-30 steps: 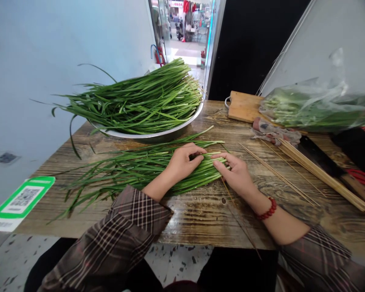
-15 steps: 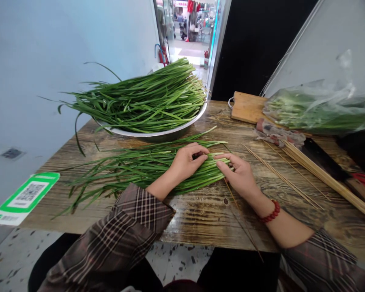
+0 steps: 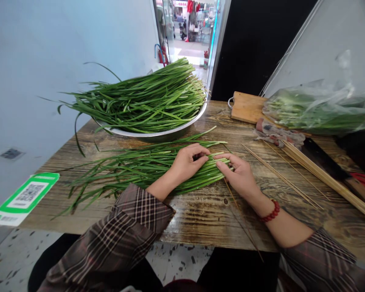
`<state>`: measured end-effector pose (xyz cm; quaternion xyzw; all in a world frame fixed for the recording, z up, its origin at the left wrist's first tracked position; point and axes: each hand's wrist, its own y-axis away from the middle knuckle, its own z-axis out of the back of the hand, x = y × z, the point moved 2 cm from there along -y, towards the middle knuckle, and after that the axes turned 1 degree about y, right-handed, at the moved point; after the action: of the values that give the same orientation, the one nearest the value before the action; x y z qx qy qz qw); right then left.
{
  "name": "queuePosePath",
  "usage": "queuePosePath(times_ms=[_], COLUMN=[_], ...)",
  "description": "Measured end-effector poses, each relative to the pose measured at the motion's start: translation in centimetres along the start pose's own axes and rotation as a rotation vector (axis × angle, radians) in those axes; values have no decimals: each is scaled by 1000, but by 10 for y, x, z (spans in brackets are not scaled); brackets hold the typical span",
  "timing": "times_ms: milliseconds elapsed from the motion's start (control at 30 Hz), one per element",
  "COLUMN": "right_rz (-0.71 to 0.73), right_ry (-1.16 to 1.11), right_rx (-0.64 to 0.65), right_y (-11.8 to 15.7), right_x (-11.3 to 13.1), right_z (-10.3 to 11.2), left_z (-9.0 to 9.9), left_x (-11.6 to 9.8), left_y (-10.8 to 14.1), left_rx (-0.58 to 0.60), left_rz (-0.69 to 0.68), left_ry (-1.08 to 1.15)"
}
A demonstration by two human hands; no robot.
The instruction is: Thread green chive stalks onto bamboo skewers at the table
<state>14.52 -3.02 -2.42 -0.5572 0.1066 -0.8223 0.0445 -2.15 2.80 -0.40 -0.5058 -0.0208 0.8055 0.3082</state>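
Long garlic chives [image 3: 140, 166] lie spread across the table, pale stem ends to the right. Over the stems near those ends is my left hand [image 3: 191, 162], thumb and fingers closed on some of them. My right hand [image 3: 237, 172], with a red bead bracelet [image 3: 271, 211] at the wrist, pinches the pale tips. A small gap separates the two hands. Below the right hand a thin brown stick [image 3: 245, 225] slants toward the table edge; its upper end is hidden. Behind them, a metal basin [image 3: 170, 134] is heaped with more chives [image 3: 140, 97].
Loose bamboo skewers [image 3: 281, 176] and a thick skewer bundle [image 3: 325, 176] lie right, beside a knife [image 3: 325, 158] and a crumpled rag [image 3: 280, 136]. Farther back are a cutting board [image 3: 249, 106] and a plastic bag of greens [image 3: 319, 109]. A QR-code card [image 3: 26, 194] sits at the left edge.
Almost nothing differs. Both hands stay at the chive stems, with only a very slight shift of the fingers.
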Motion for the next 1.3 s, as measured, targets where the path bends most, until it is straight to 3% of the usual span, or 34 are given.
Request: queuePosePath(times_ms=[467, 1067, 1300], right_rz=[-82, -17, -131], right_ry=[-107, -106, -290], right_rx=[4, -15, -61], right_y=[0, 1, 1], right_x=[-7, -6, -7], right_z=[-3, -4, -8], left_z=[0, 1, 2], left_x=[-1, 1, 0], left_y=[0, -1, 0], left_rx=[-7, 17, 34], left_rz=[-42, 1, 13], left_ry=[0, 76, 78])
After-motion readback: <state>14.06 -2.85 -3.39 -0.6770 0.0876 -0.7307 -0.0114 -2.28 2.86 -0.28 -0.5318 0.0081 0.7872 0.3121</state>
